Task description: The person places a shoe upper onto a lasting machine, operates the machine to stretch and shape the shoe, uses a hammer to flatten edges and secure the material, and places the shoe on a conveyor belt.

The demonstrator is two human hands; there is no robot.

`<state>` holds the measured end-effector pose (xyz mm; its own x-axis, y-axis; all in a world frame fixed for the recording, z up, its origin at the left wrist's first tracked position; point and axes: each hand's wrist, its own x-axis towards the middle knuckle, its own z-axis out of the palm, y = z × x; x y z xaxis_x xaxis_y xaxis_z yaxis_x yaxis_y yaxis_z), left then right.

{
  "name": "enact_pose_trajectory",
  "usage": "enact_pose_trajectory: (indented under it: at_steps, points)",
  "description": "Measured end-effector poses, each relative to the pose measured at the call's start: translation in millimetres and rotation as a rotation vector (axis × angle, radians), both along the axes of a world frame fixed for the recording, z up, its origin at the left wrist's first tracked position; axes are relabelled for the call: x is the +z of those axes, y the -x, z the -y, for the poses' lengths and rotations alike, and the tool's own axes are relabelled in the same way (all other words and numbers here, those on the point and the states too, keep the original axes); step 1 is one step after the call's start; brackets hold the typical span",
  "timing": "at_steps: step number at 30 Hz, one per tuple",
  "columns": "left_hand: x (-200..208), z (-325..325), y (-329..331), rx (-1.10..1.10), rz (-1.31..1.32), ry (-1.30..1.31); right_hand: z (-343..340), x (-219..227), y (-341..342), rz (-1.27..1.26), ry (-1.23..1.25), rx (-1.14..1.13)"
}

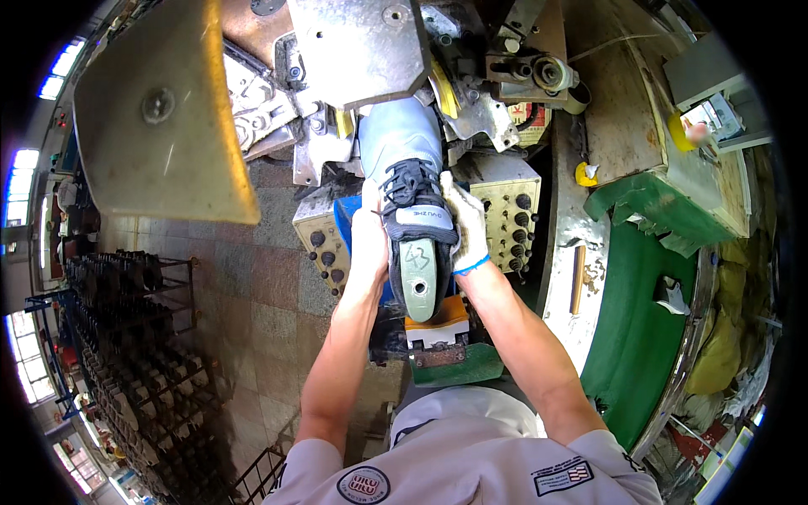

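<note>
A grey-blue lace-up shoe upper [402,135] is stretched over a pale green shoe last [422,307], which shows at the heel opening. Its toe points away from me, under the metal plate [358,50] of a machine, and the plate hides the tip. My left hand [370,225] grips the shoe's left side around the collar. On the opposite side, my right hand [466,220], in a white glove with a blue cuff, is closed on the shoe, thumb near the dark laces [410,183]. Both hands' far fingers are hidden beneath the shoe.
Metal jaws [316,139] flank the toe. Below stand control boxes with black knobs [521,220]. A large yellowed shield [151,160] hangs at the upper left. Racks of shoes [126,337] fill the lower left. A green-lined trough [644,328] runs along the right.
</note>
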<state>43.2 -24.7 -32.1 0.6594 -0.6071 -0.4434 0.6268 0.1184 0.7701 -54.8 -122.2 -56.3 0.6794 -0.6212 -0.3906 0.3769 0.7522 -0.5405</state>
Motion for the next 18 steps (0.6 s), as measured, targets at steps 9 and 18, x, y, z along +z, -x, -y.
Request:
enact_pose_trajectory:
  at_steps: [9, 18]
  points:
    - [-37.3, 5.0, 9.4, 0.053, -0.054, 0.146, 7.9, -19.0, -0.6, -0.179, 0.124, 0.024]
    - [-57.6, 4.2, 2.0, 0.008, -0.092, 0.398, 4.8, 0.9, 1.2, -0.178, 0.174, 0.004]
